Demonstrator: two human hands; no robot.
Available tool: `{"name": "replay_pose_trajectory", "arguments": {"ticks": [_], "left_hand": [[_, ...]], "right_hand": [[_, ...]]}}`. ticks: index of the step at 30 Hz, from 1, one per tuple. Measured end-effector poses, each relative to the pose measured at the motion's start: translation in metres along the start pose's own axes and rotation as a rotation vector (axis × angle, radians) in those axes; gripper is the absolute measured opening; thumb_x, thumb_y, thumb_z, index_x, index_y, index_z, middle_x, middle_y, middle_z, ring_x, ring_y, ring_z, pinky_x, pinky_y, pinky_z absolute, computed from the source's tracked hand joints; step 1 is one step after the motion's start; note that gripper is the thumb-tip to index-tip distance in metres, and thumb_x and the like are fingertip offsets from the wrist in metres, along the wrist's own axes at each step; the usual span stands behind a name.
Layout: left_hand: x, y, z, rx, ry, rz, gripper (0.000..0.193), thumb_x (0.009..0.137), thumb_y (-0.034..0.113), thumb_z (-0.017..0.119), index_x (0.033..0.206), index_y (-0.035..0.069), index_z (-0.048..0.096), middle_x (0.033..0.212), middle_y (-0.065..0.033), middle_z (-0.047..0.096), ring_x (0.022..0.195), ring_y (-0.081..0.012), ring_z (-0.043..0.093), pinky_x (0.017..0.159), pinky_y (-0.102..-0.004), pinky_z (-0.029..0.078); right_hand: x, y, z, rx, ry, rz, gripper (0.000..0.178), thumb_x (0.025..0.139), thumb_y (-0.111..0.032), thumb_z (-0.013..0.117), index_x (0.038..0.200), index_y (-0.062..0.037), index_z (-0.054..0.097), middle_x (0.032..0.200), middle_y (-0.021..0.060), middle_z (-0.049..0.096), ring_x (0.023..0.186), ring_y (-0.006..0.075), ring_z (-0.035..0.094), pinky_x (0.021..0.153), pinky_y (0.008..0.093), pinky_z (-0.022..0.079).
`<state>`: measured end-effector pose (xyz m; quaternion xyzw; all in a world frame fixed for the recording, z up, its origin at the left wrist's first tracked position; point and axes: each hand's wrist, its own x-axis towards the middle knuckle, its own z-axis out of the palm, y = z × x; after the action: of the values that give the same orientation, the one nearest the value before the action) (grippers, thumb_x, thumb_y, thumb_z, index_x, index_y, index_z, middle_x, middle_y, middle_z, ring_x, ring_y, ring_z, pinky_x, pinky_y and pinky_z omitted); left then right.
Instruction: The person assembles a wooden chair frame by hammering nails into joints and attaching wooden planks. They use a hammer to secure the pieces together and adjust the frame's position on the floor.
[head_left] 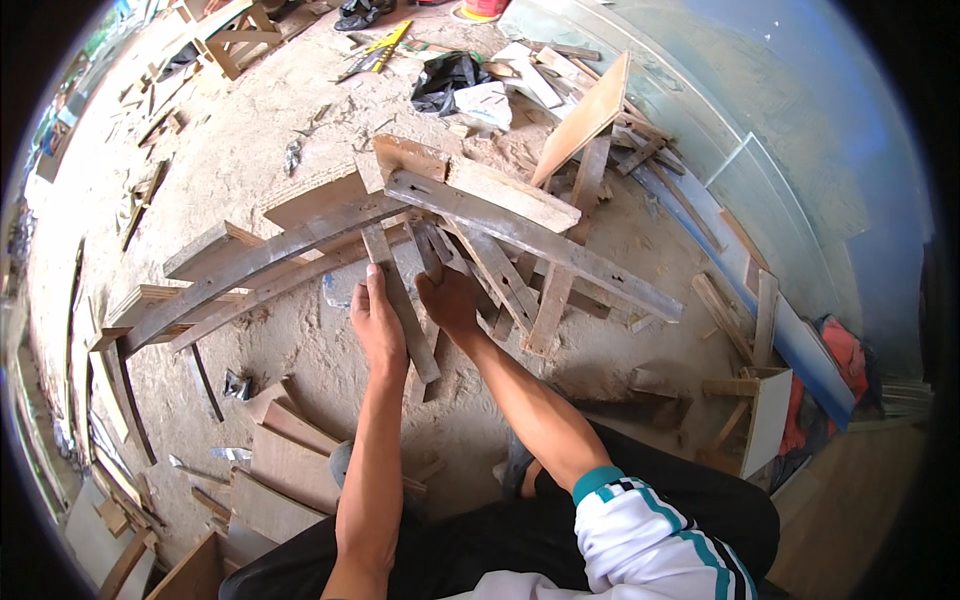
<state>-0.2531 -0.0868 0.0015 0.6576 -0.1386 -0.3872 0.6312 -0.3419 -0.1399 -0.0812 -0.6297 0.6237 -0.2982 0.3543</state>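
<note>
Where the left grip holds it, the slat extends both ways.

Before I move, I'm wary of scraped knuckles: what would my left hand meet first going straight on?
Past the wooden slat it holds, the left hand would probably meet the lower long wooden bar first, though depth is unclear.
</note>
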Motion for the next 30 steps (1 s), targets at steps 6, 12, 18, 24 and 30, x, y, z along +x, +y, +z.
{"name": "replay_pose_trajectory", "arguments": {"ticks": [6,12,18,24,30], "left_hand": [[-0.005,0.007,0.000,0.019,0.009,0.013,0.035,0.097,0.038,0.054,0.082,0.007,0.059,0.072,0.0056,0.050,0.066,-0.0042,0.040,0.059,-0.0218,0.033],[-0.006,0.004,0.009,-0.044,0.016,-0.005,0.035,0.096,0.040,0.055,0.081,0.008,0.059,0.071,0.0055,0.051,0.066,-0.0036,0.040,0.060,-0.0214,0.034],[-0.002,-0.001,0.000,0.037,-0.029,-0.044,0.046,0.094,0.046,0.055,0.102,0.001,0.063,0.087,-0.0008,0.060,0.079,-0.0099,0.050,0.075,-0.0248,0.040],[-0.001,-0.004,0.003,-0.010,-0.025,-0.019,0.046,0.093,0.046,0.056,0.102,0.001,0.063,0.086,-0.0012,0.059,0.079,-0.0091,0.049,0.074,-0.0251,0.040],[0.004,-0.014,0.000,0.037,-0.006,0.026,0.042,0.094,0.045,0.056,0.085,0.004,0.060,0.073,0.0035,0.051,0.069,-0.0071,0.042,0.063,-0.0240,0.036]], "right_hand": [[-0.007,0.005,-0.003,-0.124,-0.044,-0.076,0.038,0.076,-0.035,0.067,0.086,0.0022,0.065,0.067,0.0231,0.064,0.066,0.0407,0.065,0.064,0.0480,0.053],[0.015,0.009,0.007,-0.272,-0.055,0.028,0.043,0.075,-0.040,0.066,0.082,0.0023,0.067,0.069,0.0236,0.065,0.066,0.0411,0.065,0.063,0.0481,0.053],[0.007,0.003,-0.003,-0.207,-0.097,-0.094,0.049,0.078,-0.045,0.059,0.080,0.0037,0.066,0.076,0.0253,0.066,0.073,0.0415,0.065,0.070,0.0491,0.053],[0.007,0.006,-0.009,-0.111,-0.060,-0.046,0.041,0.079,-0.041,0.058,0.077,-0.0014,0.068,0.075,0.0224,0.066,0.072,0.0413,0.065,0.068,0.0483,0.052],[0.015,-0.008,-0.013,-0.062,-0.091,-0.017,0.038,0.077,-0.037,0.060,0.075,0.0004,0.067,0.070,0.0249,0.064,0.070,0.0400,0.065,0.064,0.0468,0.052]]}}
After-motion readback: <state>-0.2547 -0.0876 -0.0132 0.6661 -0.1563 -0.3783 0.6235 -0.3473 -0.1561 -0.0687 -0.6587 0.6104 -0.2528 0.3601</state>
